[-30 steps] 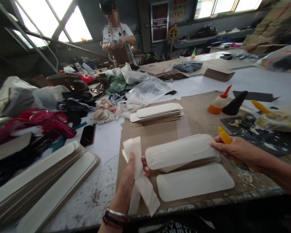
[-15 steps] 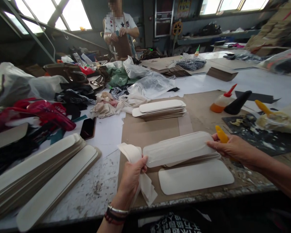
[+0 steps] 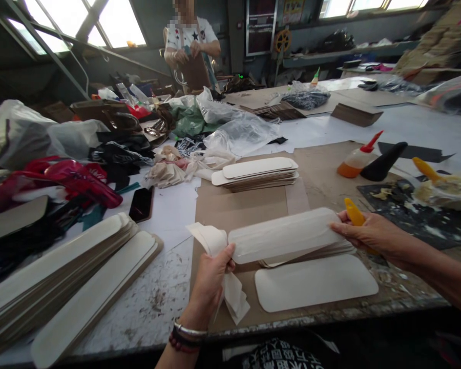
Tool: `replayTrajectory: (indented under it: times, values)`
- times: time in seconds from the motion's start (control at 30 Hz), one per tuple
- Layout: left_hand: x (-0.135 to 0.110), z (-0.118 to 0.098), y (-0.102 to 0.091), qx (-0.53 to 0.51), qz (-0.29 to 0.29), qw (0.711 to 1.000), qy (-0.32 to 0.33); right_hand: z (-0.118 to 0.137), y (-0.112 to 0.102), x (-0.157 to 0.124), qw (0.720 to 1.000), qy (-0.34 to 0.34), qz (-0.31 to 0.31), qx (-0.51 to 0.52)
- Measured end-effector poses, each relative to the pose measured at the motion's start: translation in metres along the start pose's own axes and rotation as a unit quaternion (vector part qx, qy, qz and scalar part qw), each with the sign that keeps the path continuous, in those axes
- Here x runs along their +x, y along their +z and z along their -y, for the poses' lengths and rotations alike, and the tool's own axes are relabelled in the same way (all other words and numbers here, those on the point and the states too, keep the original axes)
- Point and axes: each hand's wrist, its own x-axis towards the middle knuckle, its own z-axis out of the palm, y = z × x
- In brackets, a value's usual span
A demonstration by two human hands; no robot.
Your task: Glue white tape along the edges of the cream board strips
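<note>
My left hand (image 3: pixel 209 279) is closed on a bundle of white paper strips (image 3: pixel 218 256) and pinches the left end of a long cream rounded board (image 3: pixel 284 237). My right hand (image 3: pixel 369 234) grips the board's right end together with a yellow-tipped glue bottle (image 3: pixel 354 212). The board rests on a small stack of like boards (image 3: pixel 311 252). In front of the stack, one more cream board (image 3: pixel 317 283) lies flat on the brown cardboard sheet (image 3: pixel 234 210).
Another stack of boards (image 3: pixel 259 173) lies farther back, and long board piles (image 3: pixel 61 277) at the left. A phone (image 3: pixel 141 203), an orange glue bottle (image 3: pixel 355 161), a black cone (image 3: pixel 384 162), bags and fabric crowd the table. A person (image 3: pixel 190 46) stands at the far side.
My left hand has gathered the paper strips, which hung loose before, and closed on the board's left end. The right hand has kept its hold.
</note>
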Motion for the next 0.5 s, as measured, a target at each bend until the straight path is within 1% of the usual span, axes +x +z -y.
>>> replayTrajectory:
  times: [0.17, 0.33, 0.4, 0.47, 0.5]
  values:
    - [-0.001, -0.002, 0.003, 0.06, 0.01, 0.998, 0.022, -0.002, -0.002, 0.006, 1.0, -0.003, 0.002, 0.009]
    - [0.002, -0.001, 0.004, 0.116, -0.001, 0.988, 0.105, -0.001, -0.002, 0.008, 1.0, -0.007, 0.018, 0.007]
    - [0.006, 0.001, 0.001, 0.159, 0.005, 0.981, 0.114, 0.002, -0.002, 0.008, 0.999, -0.013, 0.029, 0.008]
    - [0.014, 0.003, -0.003, 0.221, 0.016, 0.969, 0.11, 0.006, -0.004, 0.011, 0.999, -0.014, 0.033, 0.012]
    - [0.018, 0.005, -0.004, 0.24, 0.012, 0.965, 0.107, 0.007, -0.005, 0.013, 0.999, -0.012, 0.033, 0.016]
